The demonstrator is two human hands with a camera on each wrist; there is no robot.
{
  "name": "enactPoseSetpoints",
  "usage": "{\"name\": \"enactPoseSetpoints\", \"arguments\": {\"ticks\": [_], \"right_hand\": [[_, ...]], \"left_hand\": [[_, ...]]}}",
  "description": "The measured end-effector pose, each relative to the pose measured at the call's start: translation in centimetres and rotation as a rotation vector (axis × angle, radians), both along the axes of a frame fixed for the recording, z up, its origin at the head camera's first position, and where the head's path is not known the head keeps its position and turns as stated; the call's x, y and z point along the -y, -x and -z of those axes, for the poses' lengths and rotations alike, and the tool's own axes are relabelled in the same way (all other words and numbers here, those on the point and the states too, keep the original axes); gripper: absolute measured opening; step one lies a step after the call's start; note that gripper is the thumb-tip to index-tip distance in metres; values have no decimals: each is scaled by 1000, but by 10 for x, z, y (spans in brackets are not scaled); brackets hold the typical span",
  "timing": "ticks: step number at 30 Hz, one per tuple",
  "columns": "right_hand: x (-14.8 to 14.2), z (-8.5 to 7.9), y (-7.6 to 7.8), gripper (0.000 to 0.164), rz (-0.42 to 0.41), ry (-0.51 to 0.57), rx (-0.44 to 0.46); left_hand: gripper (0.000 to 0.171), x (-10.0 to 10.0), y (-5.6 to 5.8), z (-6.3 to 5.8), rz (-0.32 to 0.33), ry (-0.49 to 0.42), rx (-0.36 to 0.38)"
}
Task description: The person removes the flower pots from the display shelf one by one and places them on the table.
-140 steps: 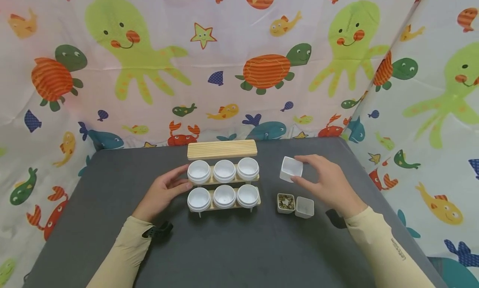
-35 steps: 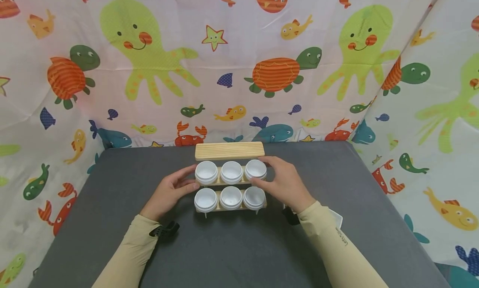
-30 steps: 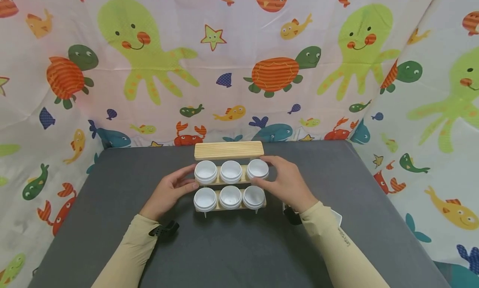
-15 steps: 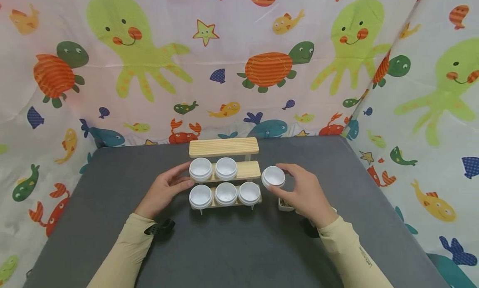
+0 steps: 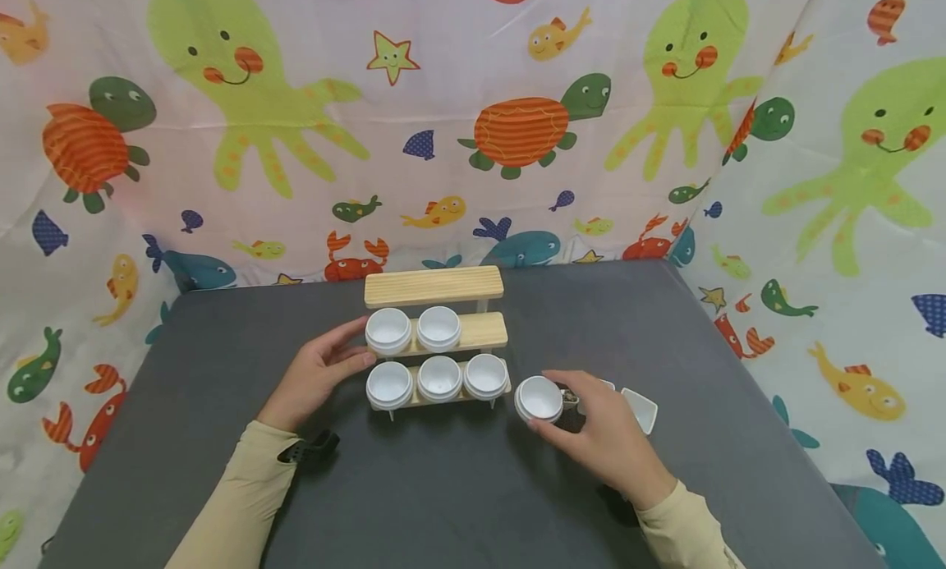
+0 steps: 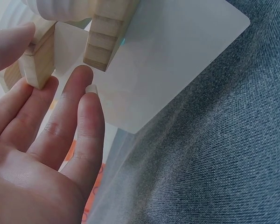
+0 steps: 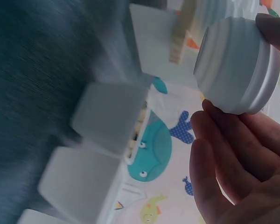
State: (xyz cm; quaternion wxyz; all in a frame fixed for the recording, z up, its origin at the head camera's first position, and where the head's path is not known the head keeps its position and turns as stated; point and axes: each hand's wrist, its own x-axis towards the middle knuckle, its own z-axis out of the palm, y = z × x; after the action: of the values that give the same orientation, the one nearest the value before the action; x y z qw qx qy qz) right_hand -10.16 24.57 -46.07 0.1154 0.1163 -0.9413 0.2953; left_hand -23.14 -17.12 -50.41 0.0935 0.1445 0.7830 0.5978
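A three-tier rack with wooden shelves (image 5: 484, 331) and clear end panels (image 6: 154, 51) stands mid-table. My left hand (image 5: 310, 380) grips the left end of its middle shelf, thumb and fingertips on either side of the wood. Three white round cups (image 5: 439, 378) sit on the lowest shelf and two more cups (image 5: 439, 328) on the middle one; the top shelf (image 5: 433, 286) is bare. My right hand (image 5: 602, 429) pinches another white cup (image 5: 539, 399) between thumb and fingers, right of the rack. In the right wrist view this ribbed cup (image 7: 238, 65) is held up, its inside hidden.
Small white square containers stand behind my right hand: one container (image 7: 112, 116) with small pale and brown bits showing inside, another container (image 7: 79, 182) beside it, and a third container (image 5: 641, 409) at the right. A sea-animal printed curtain (image 5: 436, 142) borders the grey table (image 5: 414, 495).
Earlier my right hand held a square container, since put down. It then took the right cup off the middle shelf and moved it right and towards me. My left hand stays at the rack.
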Motion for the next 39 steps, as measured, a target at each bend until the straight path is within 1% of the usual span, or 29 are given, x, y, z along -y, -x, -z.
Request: {"name": "enactPoseSetpoints", "arguments": {"ticks": [6, 12, 15, 22, 28, 39], "right_hand": [[-1, 17, -12, 64, -35, -16, -53], [-1, 33, -17, 61, -58, -23, -113], [0, 38, -18, 61, -60, -23, -114], [4, 49, -19, 62, -41, -31, -65], [3, 59, -20, 61, -34, -38, -68], [4, 67, -22, 62, -18, -37, -53]], "left_hand": [[71, 0, 0, 0, -1, -7, -2], [71, 1, -2, 0, -4, 9, -7], [71, 1, -3, 1, -6, 7, -12], [71, 1, -5, 5, -2, 7, -23], [71, -4, -6, 6, -1, 4, -27], [71, -2, -8, 8, -10, 27, -38]]}}
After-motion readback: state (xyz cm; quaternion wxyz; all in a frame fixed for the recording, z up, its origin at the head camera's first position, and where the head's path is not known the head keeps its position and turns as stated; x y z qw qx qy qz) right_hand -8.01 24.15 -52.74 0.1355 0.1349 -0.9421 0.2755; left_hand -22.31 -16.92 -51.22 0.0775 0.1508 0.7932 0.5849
